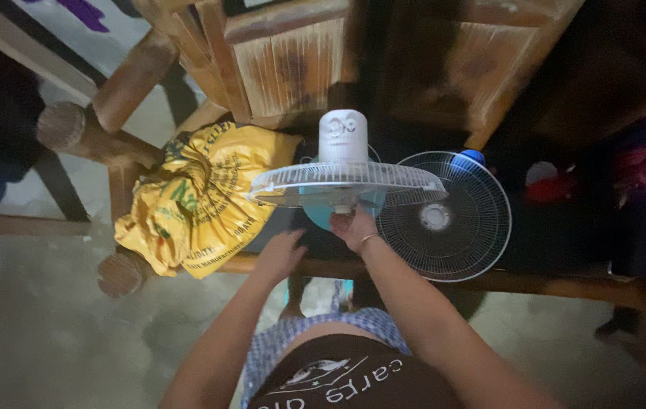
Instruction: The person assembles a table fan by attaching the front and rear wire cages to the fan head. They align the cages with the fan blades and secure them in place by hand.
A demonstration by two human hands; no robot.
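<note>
A white electric fan (343,136) with its motor housing upward stands in front of me, its rear wire guard (347,184) lying flat around it. My right hand (353,226) reaches under the guard and touches the light-blue blade or hub (321,214) beneath it; the grip is partly hidden. My left hand (280,254) hovers lower left of the fan, fingers apart, holding nothing. A loose round front grille (448,218) lies just right of the fan.
A tied yellow sack (198,201) rests at the left on wooden log furniture (81,129). Wooden crates or shelves (293,64) stand behind. Dark red and coloured items (641,167) sit at the right. Bare concrete floor (43,318) lies below.
</note>
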